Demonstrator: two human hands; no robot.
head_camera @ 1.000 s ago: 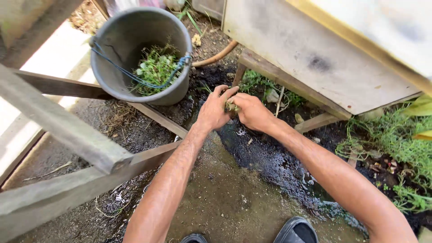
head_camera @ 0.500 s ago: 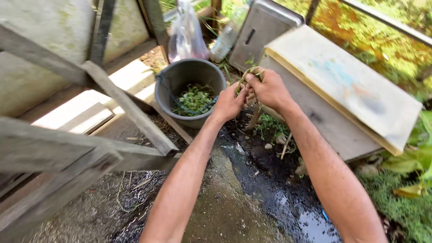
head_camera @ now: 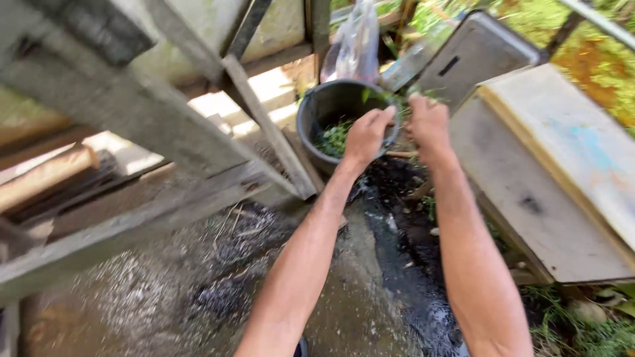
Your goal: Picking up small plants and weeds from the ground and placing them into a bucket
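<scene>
Green weeds, a small leafy clump blurred by motion, sit between a person's two hands above the rim of a dark grey bucket, at the top centre of the head view. At far left, weathered wooden beams cross the frame at an angle, with a sunlit pale slab showing behind them. Below lies wet, dark ground, glistening with water and scattered with dry stalks. The bucket stands on that ground just beside the end of one slanting beam and holds more cut greens at its bottom. A clear plastic bag hangs just behind it. The left hand reaches over the bucket's front rim, fingers curled toward the clump; whether it actually grips the stems cannot be told through the blur. The right hand, just beside it, is closed around the lower part of the clump. To the right, a pale wooden box with a flat lid tilts away, grass growing at its foot.
</scene>
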